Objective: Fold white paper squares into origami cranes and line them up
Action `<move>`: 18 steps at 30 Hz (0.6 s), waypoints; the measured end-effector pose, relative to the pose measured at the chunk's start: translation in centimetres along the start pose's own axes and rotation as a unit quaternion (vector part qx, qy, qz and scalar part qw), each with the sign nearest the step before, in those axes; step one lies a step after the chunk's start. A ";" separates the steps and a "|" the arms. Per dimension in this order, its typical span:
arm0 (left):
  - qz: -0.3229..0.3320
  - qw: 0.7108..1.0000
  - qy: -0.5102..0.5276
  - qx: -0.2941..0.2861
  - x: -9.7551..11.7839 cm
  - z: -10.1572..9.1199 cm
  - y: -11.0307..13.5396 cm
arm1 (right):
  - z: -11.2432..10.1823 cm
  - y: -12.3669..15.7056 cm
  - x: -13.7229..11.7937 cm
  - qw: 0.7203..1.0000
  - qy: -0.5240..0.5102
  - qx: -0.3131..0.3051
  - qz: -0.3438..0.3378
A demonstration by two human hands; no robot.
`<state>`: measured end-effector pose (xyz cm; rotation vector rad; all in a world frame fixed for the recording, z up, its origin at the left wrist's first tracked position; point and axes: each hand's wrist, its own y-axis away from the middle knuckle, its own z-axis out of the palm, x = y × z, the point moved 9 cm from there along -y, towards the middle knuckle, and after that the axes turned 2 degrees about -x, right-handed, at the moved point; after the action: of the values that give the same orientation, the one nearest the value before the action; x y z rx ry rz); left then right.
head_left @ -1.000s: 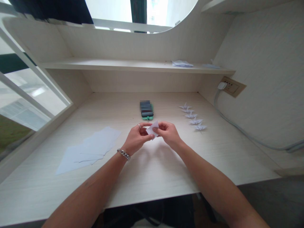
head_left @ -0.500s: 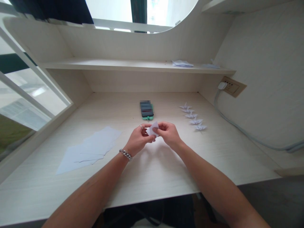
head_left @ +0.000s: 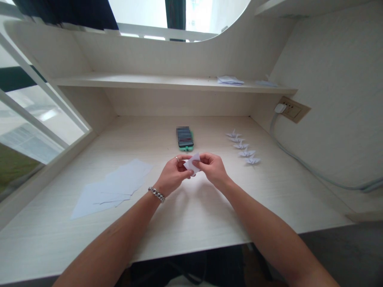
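A small folded piece of white paper [head_left: 191, 162] is held between both hands above the middle of the desk. My left hand [head_left: 172, 173], with a ring and a chain bracelet, is closed on its left and lower edge, thumb in front. On the other side, my right hand [head_left: 214, 167] pinches the paper between thumb and fingers. The fingers behind the paper are partly hidden. To the right stands a slanting row of several folded paper cranes [head_left: 247, 153]. White paper sheets [head_left: 119, 181] lie overlapping on the left.
A phone [head_left: 185, 139] with a green edge lies just beyond my hands on the desk [head_left: 209, 227]. Folded papers [head_left: 229, 80] rest on the shelf [head_left: 143, 81]. At right, a grey cable [head_left: 299, 157] runs from a wall socket [head_left: 295, 109] along the wall.
The folded paper has flattened slightly between my fingers, its front face now looking smoother. My left hand and wrist have shifted a touch to the left.
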<state>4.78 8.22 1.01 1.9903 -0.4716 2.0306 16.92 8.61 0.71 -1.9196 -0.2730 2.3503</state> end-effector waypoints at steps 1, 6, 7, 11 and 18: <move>-0.001 1.000 -0.002 -0.003 0.0 0.0 0.0 | -0.1 0.0 -0.1 1.000 0.007 0.004 -0.003; -0.008 1.000 0.004 -0.019 -0.1 0.0 0.0 | -0.4 -0.1 0.3 1.000 0.000 0.003 0.017; -0.009 1.000 0.009 -0.011 -0.1 -0.2 -0.1 | -0.3 -0.1 0.4 1.000 -0.005 0.001 0.024; -0.006 0.998 0.033 0.046 -0.1 -1.5 -0.2 | 0.1 0.1 0.7 0.999 -0.001 -0.019 0.040; -0.014 0.997 0.041 0.069 0.1 -1.8 0.0 | 0.5 0.2 1.1 0.997 -0.012 -0.032 0.063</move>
<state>3.13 8.99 1.05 1.9681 -0.2909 2.1718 16.22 8.56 -0.25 -1.9939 -0.2401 2.4747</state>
